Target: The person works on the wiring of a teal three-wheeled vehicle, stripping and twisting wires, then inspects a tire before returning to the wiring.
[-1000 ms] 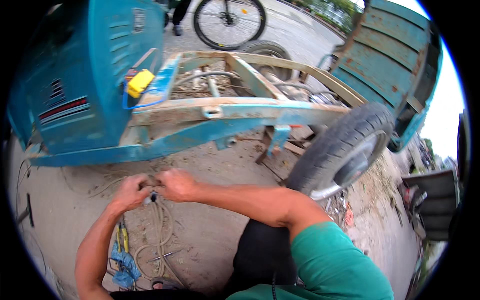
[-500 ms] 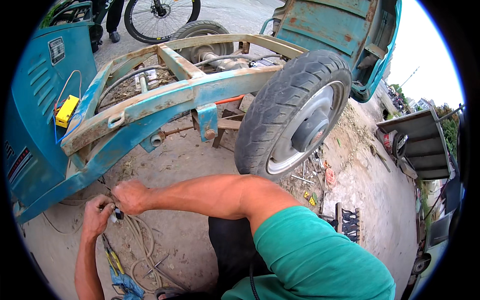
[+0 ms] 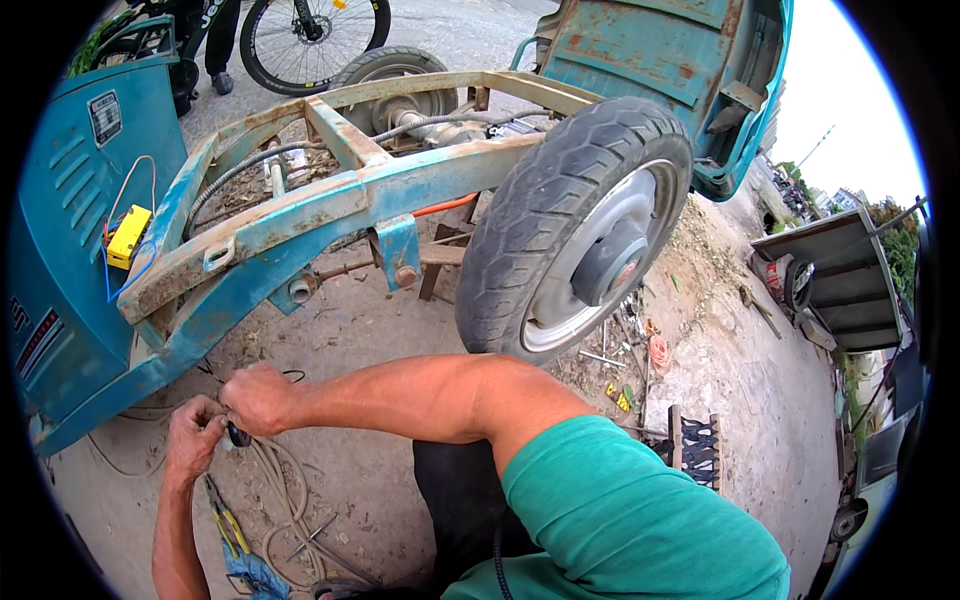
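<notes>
My left hand (image 3: pixel 194 436) and my right hand (image 3: pixel 257 397) meet low on the left, beside the blue-green metal frame (image 3: pixel 290 240). Both are closed, fingertips pinched close together. A thin dark wire (image 3: pixel 207 369) runs from the frame toward my right hand, and a small black loop (image 3: pixel 293 376) sticks out past its knuckles. Just under the fingers hangs a small round black thing (image 3: pixel 238 435), perhaps a roll of tape; my hands partly cover it. What the left fingertips pinch is hidden. Below lie a beige cable (image 3: pixel 285 485) and yellow-handled pliers (image 3: pixel 228 520).
A tyred wheel (image 3: pixel 580 230) stands right of the frame. A yellow box (image 3: pixel 129 236) with wires sits at the blue-green body panel (image 3: pixel 95 180). Blue cloth (image 3: pixel 255 572) lies near the pliers. A bicycle wheel (image 3: pixel 313 40) and a person's leg (image 3: pixel 222 45) are behind.
The black loop now shows past my right hand. The round black thing has turned and shows less white. My hands stay together, nearly in place; the view has shifted slightly.
</notes>
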Motion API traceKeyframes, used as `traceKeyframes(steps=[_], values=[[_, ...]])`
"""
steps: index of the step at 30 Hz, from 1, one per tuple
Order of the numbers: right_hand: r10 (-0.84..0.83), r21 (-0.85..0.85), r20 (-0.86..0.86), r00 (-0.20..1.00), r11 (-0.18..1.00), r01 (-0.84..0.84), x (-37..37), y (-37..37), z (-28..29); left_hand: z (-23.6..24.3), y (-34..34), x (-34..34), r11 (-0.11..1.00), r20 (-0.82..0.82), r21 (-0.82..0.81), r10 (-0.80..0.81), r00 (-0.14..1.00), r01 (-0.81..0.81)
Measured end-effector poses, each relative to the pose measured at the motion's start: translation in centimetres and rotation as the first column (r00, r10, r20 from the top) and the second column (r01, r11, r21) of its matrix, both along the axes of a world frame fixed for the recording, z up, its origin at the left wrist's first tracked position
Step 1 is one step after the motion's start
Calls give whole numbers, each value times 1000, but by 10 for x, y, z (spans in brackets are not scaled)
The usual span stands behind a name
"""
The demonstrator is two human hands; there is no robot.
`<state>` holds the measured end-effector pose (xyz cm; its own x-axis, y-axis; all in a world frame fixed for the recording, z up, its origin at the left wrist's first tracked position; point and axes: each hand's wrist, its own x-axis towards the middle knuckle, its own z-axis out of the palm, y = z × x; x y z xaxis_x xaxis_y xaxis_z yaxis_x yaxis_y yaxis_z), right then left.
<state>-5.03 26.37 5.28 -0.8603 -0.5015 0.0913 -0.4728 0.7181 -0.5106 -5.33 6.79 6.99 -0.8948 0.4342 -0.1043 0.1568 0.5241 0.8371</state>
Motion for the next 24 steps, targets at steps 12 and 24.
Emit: traceKeyframes(steps=[12,24], values=[[-21,-36,122,992,999,25,-6,-4,3,-4,-13,-11,995,-153,-37,-99,983,94],[18,-136,123,992,991,-1,7,-15,3,-17,-35,-1,985,-62,-57,-164,985,160]])
